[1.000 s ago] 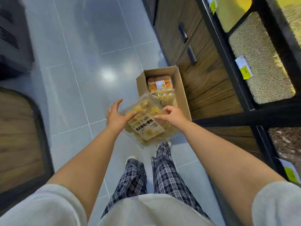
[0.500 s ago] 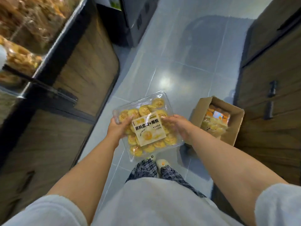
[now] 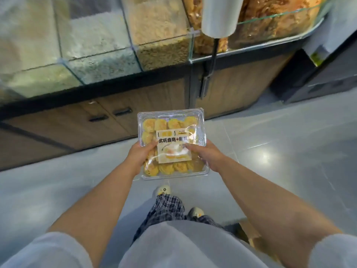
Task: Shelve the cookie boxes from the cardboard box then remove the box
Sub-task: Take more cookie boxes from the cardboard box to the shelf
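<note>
A clear cookie box (image 3: 171,125) is held flat above the floor (image 3: 280,144). The left hand (image 3: 138,157) grips its near-left edge and the right hand (image 3: 205,155) its near-right edge, thumbs on the lid. It is not yet shelved. Beyond it stand glass bins (image 3: 100,41). A cardboard box (image 3: 251,235) corner shows near right, so its removal probably remains.

Clear plastic cookie box (image 3: 171,125): lid closed, full, printed side up, held level mid-air.

Glass bins (image 3: 100,45) — holding pale and tan grains — sitting above a wooden cabinet (image 3: 58,130); two dark handles (image 3: 122,111) showing on its doors; grey floor (image 3: 280,151) reflecting light.
</note>
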